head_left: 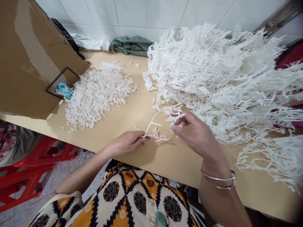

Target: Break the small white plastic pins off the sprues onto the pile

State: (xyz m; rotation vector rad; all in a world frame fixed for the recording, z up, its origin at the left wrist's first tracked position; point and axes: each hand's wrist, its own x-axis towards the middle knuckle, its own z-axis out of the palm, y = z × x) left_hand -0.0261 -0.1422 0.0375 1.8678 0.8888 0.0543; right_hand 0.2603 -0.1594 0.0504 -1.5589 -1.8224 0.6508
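My left hand (126,142) pinches the lower end of a thin white branched plastic sprue (153,121) just above the wooden table (139,110). My right hand (193,130), with silver bangles on its wrist, holds the sprue's upper branches in curled fingers, right at the edge of a large tangled heap of white sprues (217,75). A few small white pieces (158,136) hang or lie under the sprue between my hands.
A flatter pile of small loose white sticks (97,93) lies at the table's left. A brown cardboard box (30,53) stands at the far left with a blue-and-white item (63,90) by it. Crumpled cloths (130,45) lie against the tiled wall. Red stools (26,170) stand below the table.
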